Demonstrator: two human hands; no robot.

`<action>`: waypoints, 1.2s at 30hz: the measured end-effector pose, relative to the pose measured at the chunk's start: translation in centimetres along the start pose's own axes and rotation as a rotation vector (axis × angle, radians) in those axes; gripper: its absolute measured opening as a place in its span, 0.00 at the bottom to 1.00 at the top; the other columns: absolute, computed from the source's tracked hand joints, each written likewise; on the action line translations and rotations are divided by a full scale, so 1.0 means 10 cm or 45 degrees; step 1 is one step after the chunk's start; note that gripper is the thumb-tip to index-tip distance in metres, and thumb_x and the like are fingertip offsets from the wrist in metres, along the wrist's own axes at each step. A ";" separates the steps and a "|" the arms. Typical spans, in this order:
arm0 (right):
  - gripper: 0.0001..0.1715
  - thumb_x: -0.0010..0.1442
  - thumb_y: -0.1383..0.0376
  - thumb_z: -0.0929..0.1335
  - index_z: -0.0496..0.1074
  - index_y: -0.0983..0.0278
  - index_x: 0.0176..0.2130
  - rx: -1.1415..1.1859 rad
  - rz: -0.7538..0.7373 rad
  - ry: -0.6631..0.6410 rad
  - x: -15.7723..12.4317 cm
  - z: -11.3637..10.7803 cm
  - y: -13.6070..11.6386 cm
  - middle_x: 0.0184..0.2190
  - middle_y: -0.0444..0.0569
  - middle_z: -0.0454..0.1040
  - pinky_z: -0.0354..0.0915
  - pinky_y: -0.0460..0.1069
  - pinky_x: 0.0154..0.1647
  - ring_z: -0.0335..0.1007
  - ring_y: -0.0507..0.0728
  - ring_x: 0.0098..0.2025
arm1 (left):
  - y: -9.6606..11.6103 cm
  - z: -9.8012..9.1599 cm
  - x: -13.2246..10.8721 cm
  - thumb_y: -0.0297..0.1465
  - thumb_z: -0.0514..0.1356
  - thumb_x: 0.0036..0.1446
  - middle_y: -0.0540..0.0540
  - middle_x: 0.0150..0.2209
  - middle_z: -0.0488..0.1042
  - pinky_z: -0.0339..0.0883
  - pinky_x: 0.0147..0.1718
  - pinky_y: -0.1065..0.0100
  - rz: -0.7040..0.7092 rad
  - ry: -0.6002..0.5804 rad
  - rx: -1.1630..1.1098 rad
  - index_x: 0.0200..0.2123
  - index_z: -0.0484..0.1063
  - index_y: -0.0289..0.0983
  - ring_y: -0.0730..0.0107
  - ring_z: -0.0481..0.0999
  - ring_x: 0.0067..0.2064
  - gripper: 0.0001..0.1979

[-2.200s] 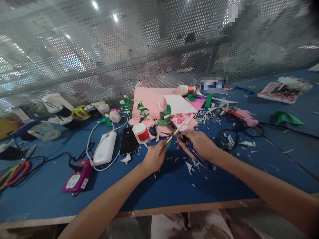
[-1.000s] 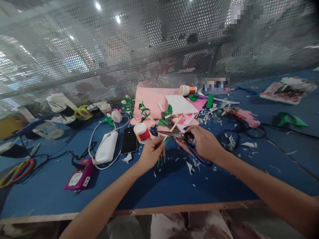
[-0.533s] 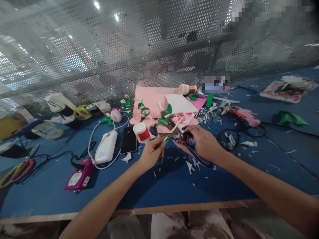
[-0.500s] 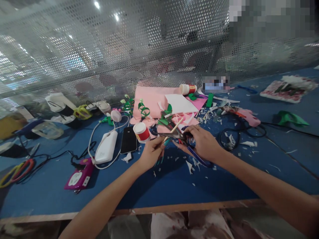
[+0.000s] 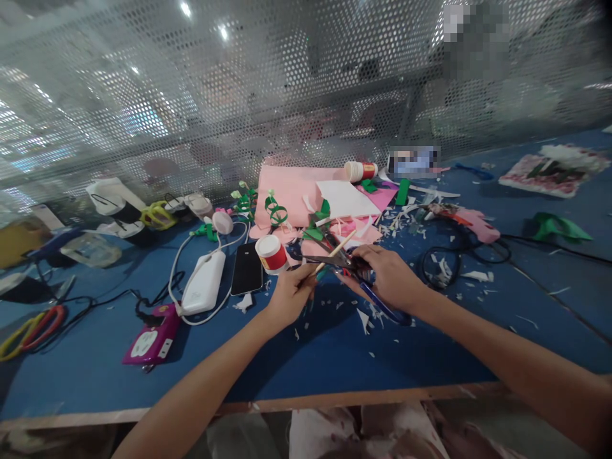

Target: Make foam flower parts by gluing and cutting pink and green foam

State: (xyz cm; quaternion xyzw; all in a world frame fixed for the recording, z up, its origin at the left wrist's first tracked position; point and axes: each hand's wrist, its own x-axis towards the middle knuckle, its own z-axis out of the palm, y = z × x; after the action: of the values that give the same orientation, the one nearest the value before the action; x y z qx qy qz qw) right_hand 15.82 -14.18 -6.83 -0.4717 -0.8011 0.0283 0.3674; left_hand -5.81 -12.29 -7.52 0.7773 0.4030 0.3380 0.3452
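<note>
A thin pale wooden stick slants up and to the right, pinched in the fingers of my left hand. Something green shows by those fingertips, too blurred to name. My right hand is wrapped round scissors with dark blue handles. Their dark blades point left and cross the stick close to my left fingers; I cannot tell whether they touch it. Just left of the blades stands a red and white paper cup. Green and pink paper pieces lie behind the hands.
Left of the cup are a black phone, a white power bank with its cable and a purple plug adapter. A pink glue gun with black cord lies right. Paper scraps litter the blue table; a perforated metal screen rises behind.
The stick has shifted slightly up and to the right against the scissor blades. My left fingers have turned a little, and the green bit by them shows less. Both holds stay the same.
</note>
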 end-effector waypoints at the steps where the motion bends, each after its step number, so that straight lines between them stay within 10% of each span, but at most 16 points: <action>1: 0.13 0.54 0.59 0.66 0.68 0.66 0.37 -0.018 -0.012 0.020 0.00 0.01 0.01 0.33 0.55 0.74 0.67 0.53 0.37 0.71 0.60 0.36 | 0.01 0.00 -0.01 0.28 0.51 0.57 0.54 0.17 0.64 0.57 0.18 0.77 -0.009 -0.010 -0.005 0.41 0.72 0.35 0.79 0.62 0.17 0.12; 22: 0.08 0.52 0.65 0.64 0.64 0.64 0.35 -0.142 -0.182 0.003 0.02 -0.06 -0.04 0.31 0.53 0.69 0.64 0.53 0.39 0.65 0.60 0.37 | 0.14 0.05 -0.10 0.29 0.47 0.60 0.55 0.15 0.60 0.54 0.18 0.74 0.101 -0.246 0.167 0.36 0.69 0.35 0.77 0.59 0.16 0.11; 29: 0.10 0.55 0.62 0.64 0.67 0.65 0.36 -0.177 -0.115 0.012 -0.01 -0.05 -0.04 0.32 0.55 0.74 0.66 0.54 0.37 0.70 0.61 0.36 | 0.10 0.03 -0.07 0.23 0.49 0.56 0.53 0.17 0.63 0.56 0.22 0.74 0.098 -0.041 0.344 0.38 0.69 0.37 0.76 0.63 0.19 0.12; 36: 0.15 0.55 0.63 0.64 0.68 0.70 0.41 -0.301 -0.133 0.069 -0.01 0.02 0.12 0.36 0.60 0.75 0.67 0.55 0.40 0.71 0.63 0.40 | 0.06 0.05 -0.01 0.37 0.48 0.61 0.51 0.23 0.70 0.63 0.20 0.75 -0.107 -0.210 -0.258 0.48 0.68 0.35 0.77 0.67 0.19 0.18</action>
State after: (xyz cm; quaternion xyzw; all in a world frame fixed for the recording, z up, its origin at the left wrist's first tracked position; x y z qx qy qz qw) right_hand 16.57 -13.54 -7.47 -0.4700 -0.8121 -0.0983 0.3317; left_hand -5.24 -12.74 -7.30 0.7459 0.3693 0.2971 0.4679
